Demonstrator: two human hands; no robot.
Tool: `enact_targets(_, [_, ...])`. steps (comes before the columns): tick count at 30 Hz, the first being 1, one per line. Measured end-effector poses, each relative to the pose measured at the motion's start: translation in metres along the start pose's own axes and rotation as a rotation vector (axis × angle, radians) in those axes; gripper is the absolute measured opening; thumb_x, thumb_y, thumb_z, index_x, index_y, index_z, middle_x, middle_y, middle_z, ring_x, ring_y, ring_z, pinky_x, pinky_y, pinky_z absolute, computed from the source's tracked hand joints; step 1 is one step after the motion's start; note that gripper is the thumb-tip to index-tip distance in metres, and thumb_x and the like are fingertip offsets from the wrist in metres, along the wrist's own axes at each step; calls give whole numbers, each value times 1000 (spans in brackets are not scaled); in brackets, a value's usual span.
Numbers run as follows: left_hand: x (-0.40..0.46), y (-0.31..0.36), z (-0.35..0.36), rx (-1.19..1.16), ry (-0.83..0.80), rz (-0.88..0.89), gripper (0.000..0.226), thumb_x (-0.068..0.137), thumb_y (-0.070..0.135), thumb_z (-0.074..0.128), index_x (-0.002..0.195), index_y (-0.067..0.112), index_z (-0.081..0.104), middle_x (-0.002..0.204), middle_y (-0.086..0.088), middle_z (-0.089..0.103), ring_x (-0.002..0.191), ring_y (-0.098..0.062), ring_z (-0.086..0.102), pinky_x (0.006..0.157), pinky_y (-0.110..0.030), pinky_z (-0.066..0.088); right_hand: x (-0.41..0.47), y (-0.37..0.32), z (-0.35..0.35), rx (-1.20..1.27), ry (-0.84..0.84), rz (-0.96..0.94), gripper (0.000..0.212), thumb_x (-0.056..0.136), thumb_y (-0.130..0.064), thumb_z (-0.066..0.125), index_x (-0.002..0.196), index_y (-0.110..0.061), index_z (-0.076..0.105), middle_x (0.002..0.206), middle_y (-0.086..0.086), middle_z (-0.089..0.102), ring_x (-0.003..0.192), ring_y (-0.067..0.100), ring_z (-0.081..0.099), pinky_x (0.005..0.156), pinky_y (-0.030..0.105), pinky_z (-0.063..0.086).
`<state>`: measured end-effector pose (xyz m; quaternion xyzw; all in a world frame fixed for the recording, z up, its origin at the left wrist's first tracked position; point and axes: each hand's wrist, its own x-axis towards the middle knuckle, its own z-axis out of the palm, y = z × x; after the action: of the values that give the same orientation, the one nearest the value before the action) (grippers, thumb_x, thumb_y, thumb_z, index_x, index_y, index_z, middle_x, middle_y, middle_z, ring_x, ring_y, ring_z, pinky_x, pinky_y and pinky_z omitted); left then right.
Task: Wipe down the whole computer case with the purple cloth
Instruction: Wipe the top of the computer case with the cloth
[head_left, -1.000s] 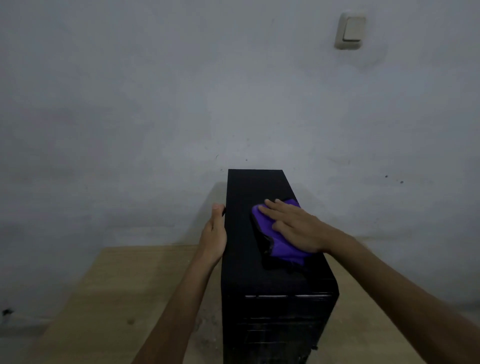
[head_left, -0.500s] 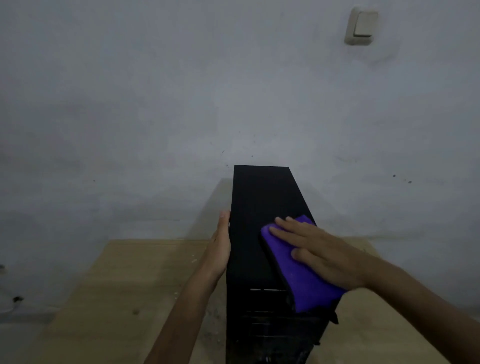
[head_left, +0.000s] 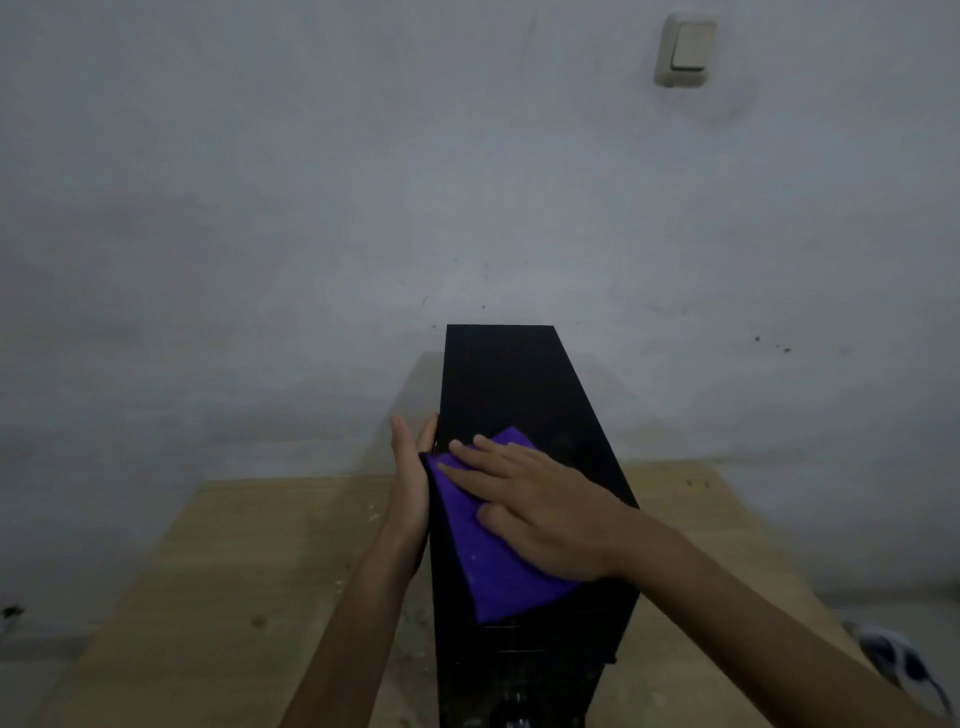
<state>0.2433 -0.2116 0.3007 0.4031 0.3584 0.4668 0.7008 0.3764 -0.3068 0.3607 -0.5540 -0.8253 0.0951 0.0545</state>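
A black computer case (head_left: 514, 384) stands upright on a wooden table, its long top running away from me. The purple cloth (head_left: 493, 566) lies flat on the near half of the case's top and hangs slightly over the front edge. My right hand (head_left: 540, 504) presses on the cloth with straight, spread fingers pointing to the left. My left hand (head_left: 410, 478) lies flat against the case's left side near the top edge, fingers straight and pointing away from me. The case's front panel is dark and hard to make out.
The wooden table (head_left: 218, 587) extends left and right of the case and stops at a grey wall (head_left: 311, 208). A light switch (head_left: 684, 49) sits high on the wall. A white and dark object (head_left: 904, 665) lies at the lower right beyond the table.
My right hand slid the cloth from the middle of the top toward the near end, then across to the left edge. My left hand stayed on the case's left side.
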Motion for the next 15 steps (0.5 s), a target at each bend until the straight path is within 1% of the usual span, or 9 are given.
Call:
enact_targets(2, [-3, 0, -2, 35, -17, 17, 83, 91, 75, 13, 151, 24, 40, 141, -8, 57, 127, -27, 57, 116, -46, 37, -22, 1, 1, 0, -1, -26, 51, 110, -39, 25, 158, -44, 10, 165, -25, 0, 150, -8, -8, 113, 13, -15])
enact_targets(4, [-7, 3, -2, 98, -6, 28, 92, 81, 83, 16, 150, 28, 42, 144, -6, 55, 129, -24, 55, 117, -47, 36, -43, 7, -1, 7, -9, -15, 50, 110, -39, 26, 156, -50, 11, 162, -33, -2, 146, -15, -11, 111, 8, -15])
enact_targets(7, [-9, 3, -1, 139, -28, 33, 101, 72, 97, 23, 149, 34, 44, 145, 0, 56, 130, -21, 56, 116, -49, 37, -62, 25, -2, 12, 39, 86, 49, 108, -43, 22, 154, -52, 11, 162, -33, -1, 145, -17, -9, 117, 10, -10])
enact_targets(9, [-13, 3, 0, 153, -32, 29, 99, 72, 95, 23, 148, 36, 44, 144, 1, 57, 129, -20, 57, 115, -49, 39, -63, 36, -3, 26, 72, 165, 48, 107, -43, 18, 154, -49, 11, 163, -29, 1, 148, -13, -5, 124, 19, -4])
enact_targets(10, [-14, 3, -1, 156, -28, 28, 94, 76, 94, 21, 146, 36, 46, 143, 1, 57, 128, -20, 57, 114, -48, 41, -59, 39, -4, 39, 72, 202, 47, 109, -41, 20, 155, -46, 12, 163, -26, 3, 149, -9, -3, 125, 23, -1])
enact_targets(12, [-16, 5, 1, 162, -11, 36, 76, 86, 82, 15, 134, 38, 53, 137, 0, 61, 125, -20, 59, 111, -46, 43, -43, 41, -7, 63, 64, 263, 50, 110, -40, 24, 159, -39, 14, 166, -19, 4, 152, -2, 0, 124, 23, -4])
enact_targets(13, [-17, 5, 2, 167, -3, 37, 68, 91, 76, 12, 128, 39, 54, 133, 0, 63, 122, -20, 61, 110, -44, 45, -33, 38, -8, 63, 58, 286, 52, 109, -44, 25, 159, -38, 13, 168, -16, 3, 153, 1, -1, 121, 22, -5])
enact_targets(14, [-18, 6, 1, 167, 6, 38, 65, 94, 72, 10, 127, 38, 55, 132, -2, 64, 121, -21, 61, 109, -44, 45, -22, 34, -9, 48, 49, 300, 56, 107, -50, 26, 160, -37, 11, 168, -14, 1, 154, 4, -2, 121, 25, -4])
enact_targets(15, [-17, 4, 1, 160, 15, 37, 66, 95, 70, 10, 130, 35, 54, 133, -3, 64, 122, -22, 61, 111, -45, 44, -14, 28, -8, 24, 37, 297, 61, 105, -56, 26, 160, -36, 9, 169, -12, -1, 155, 7, -3, 122, 29, -3])
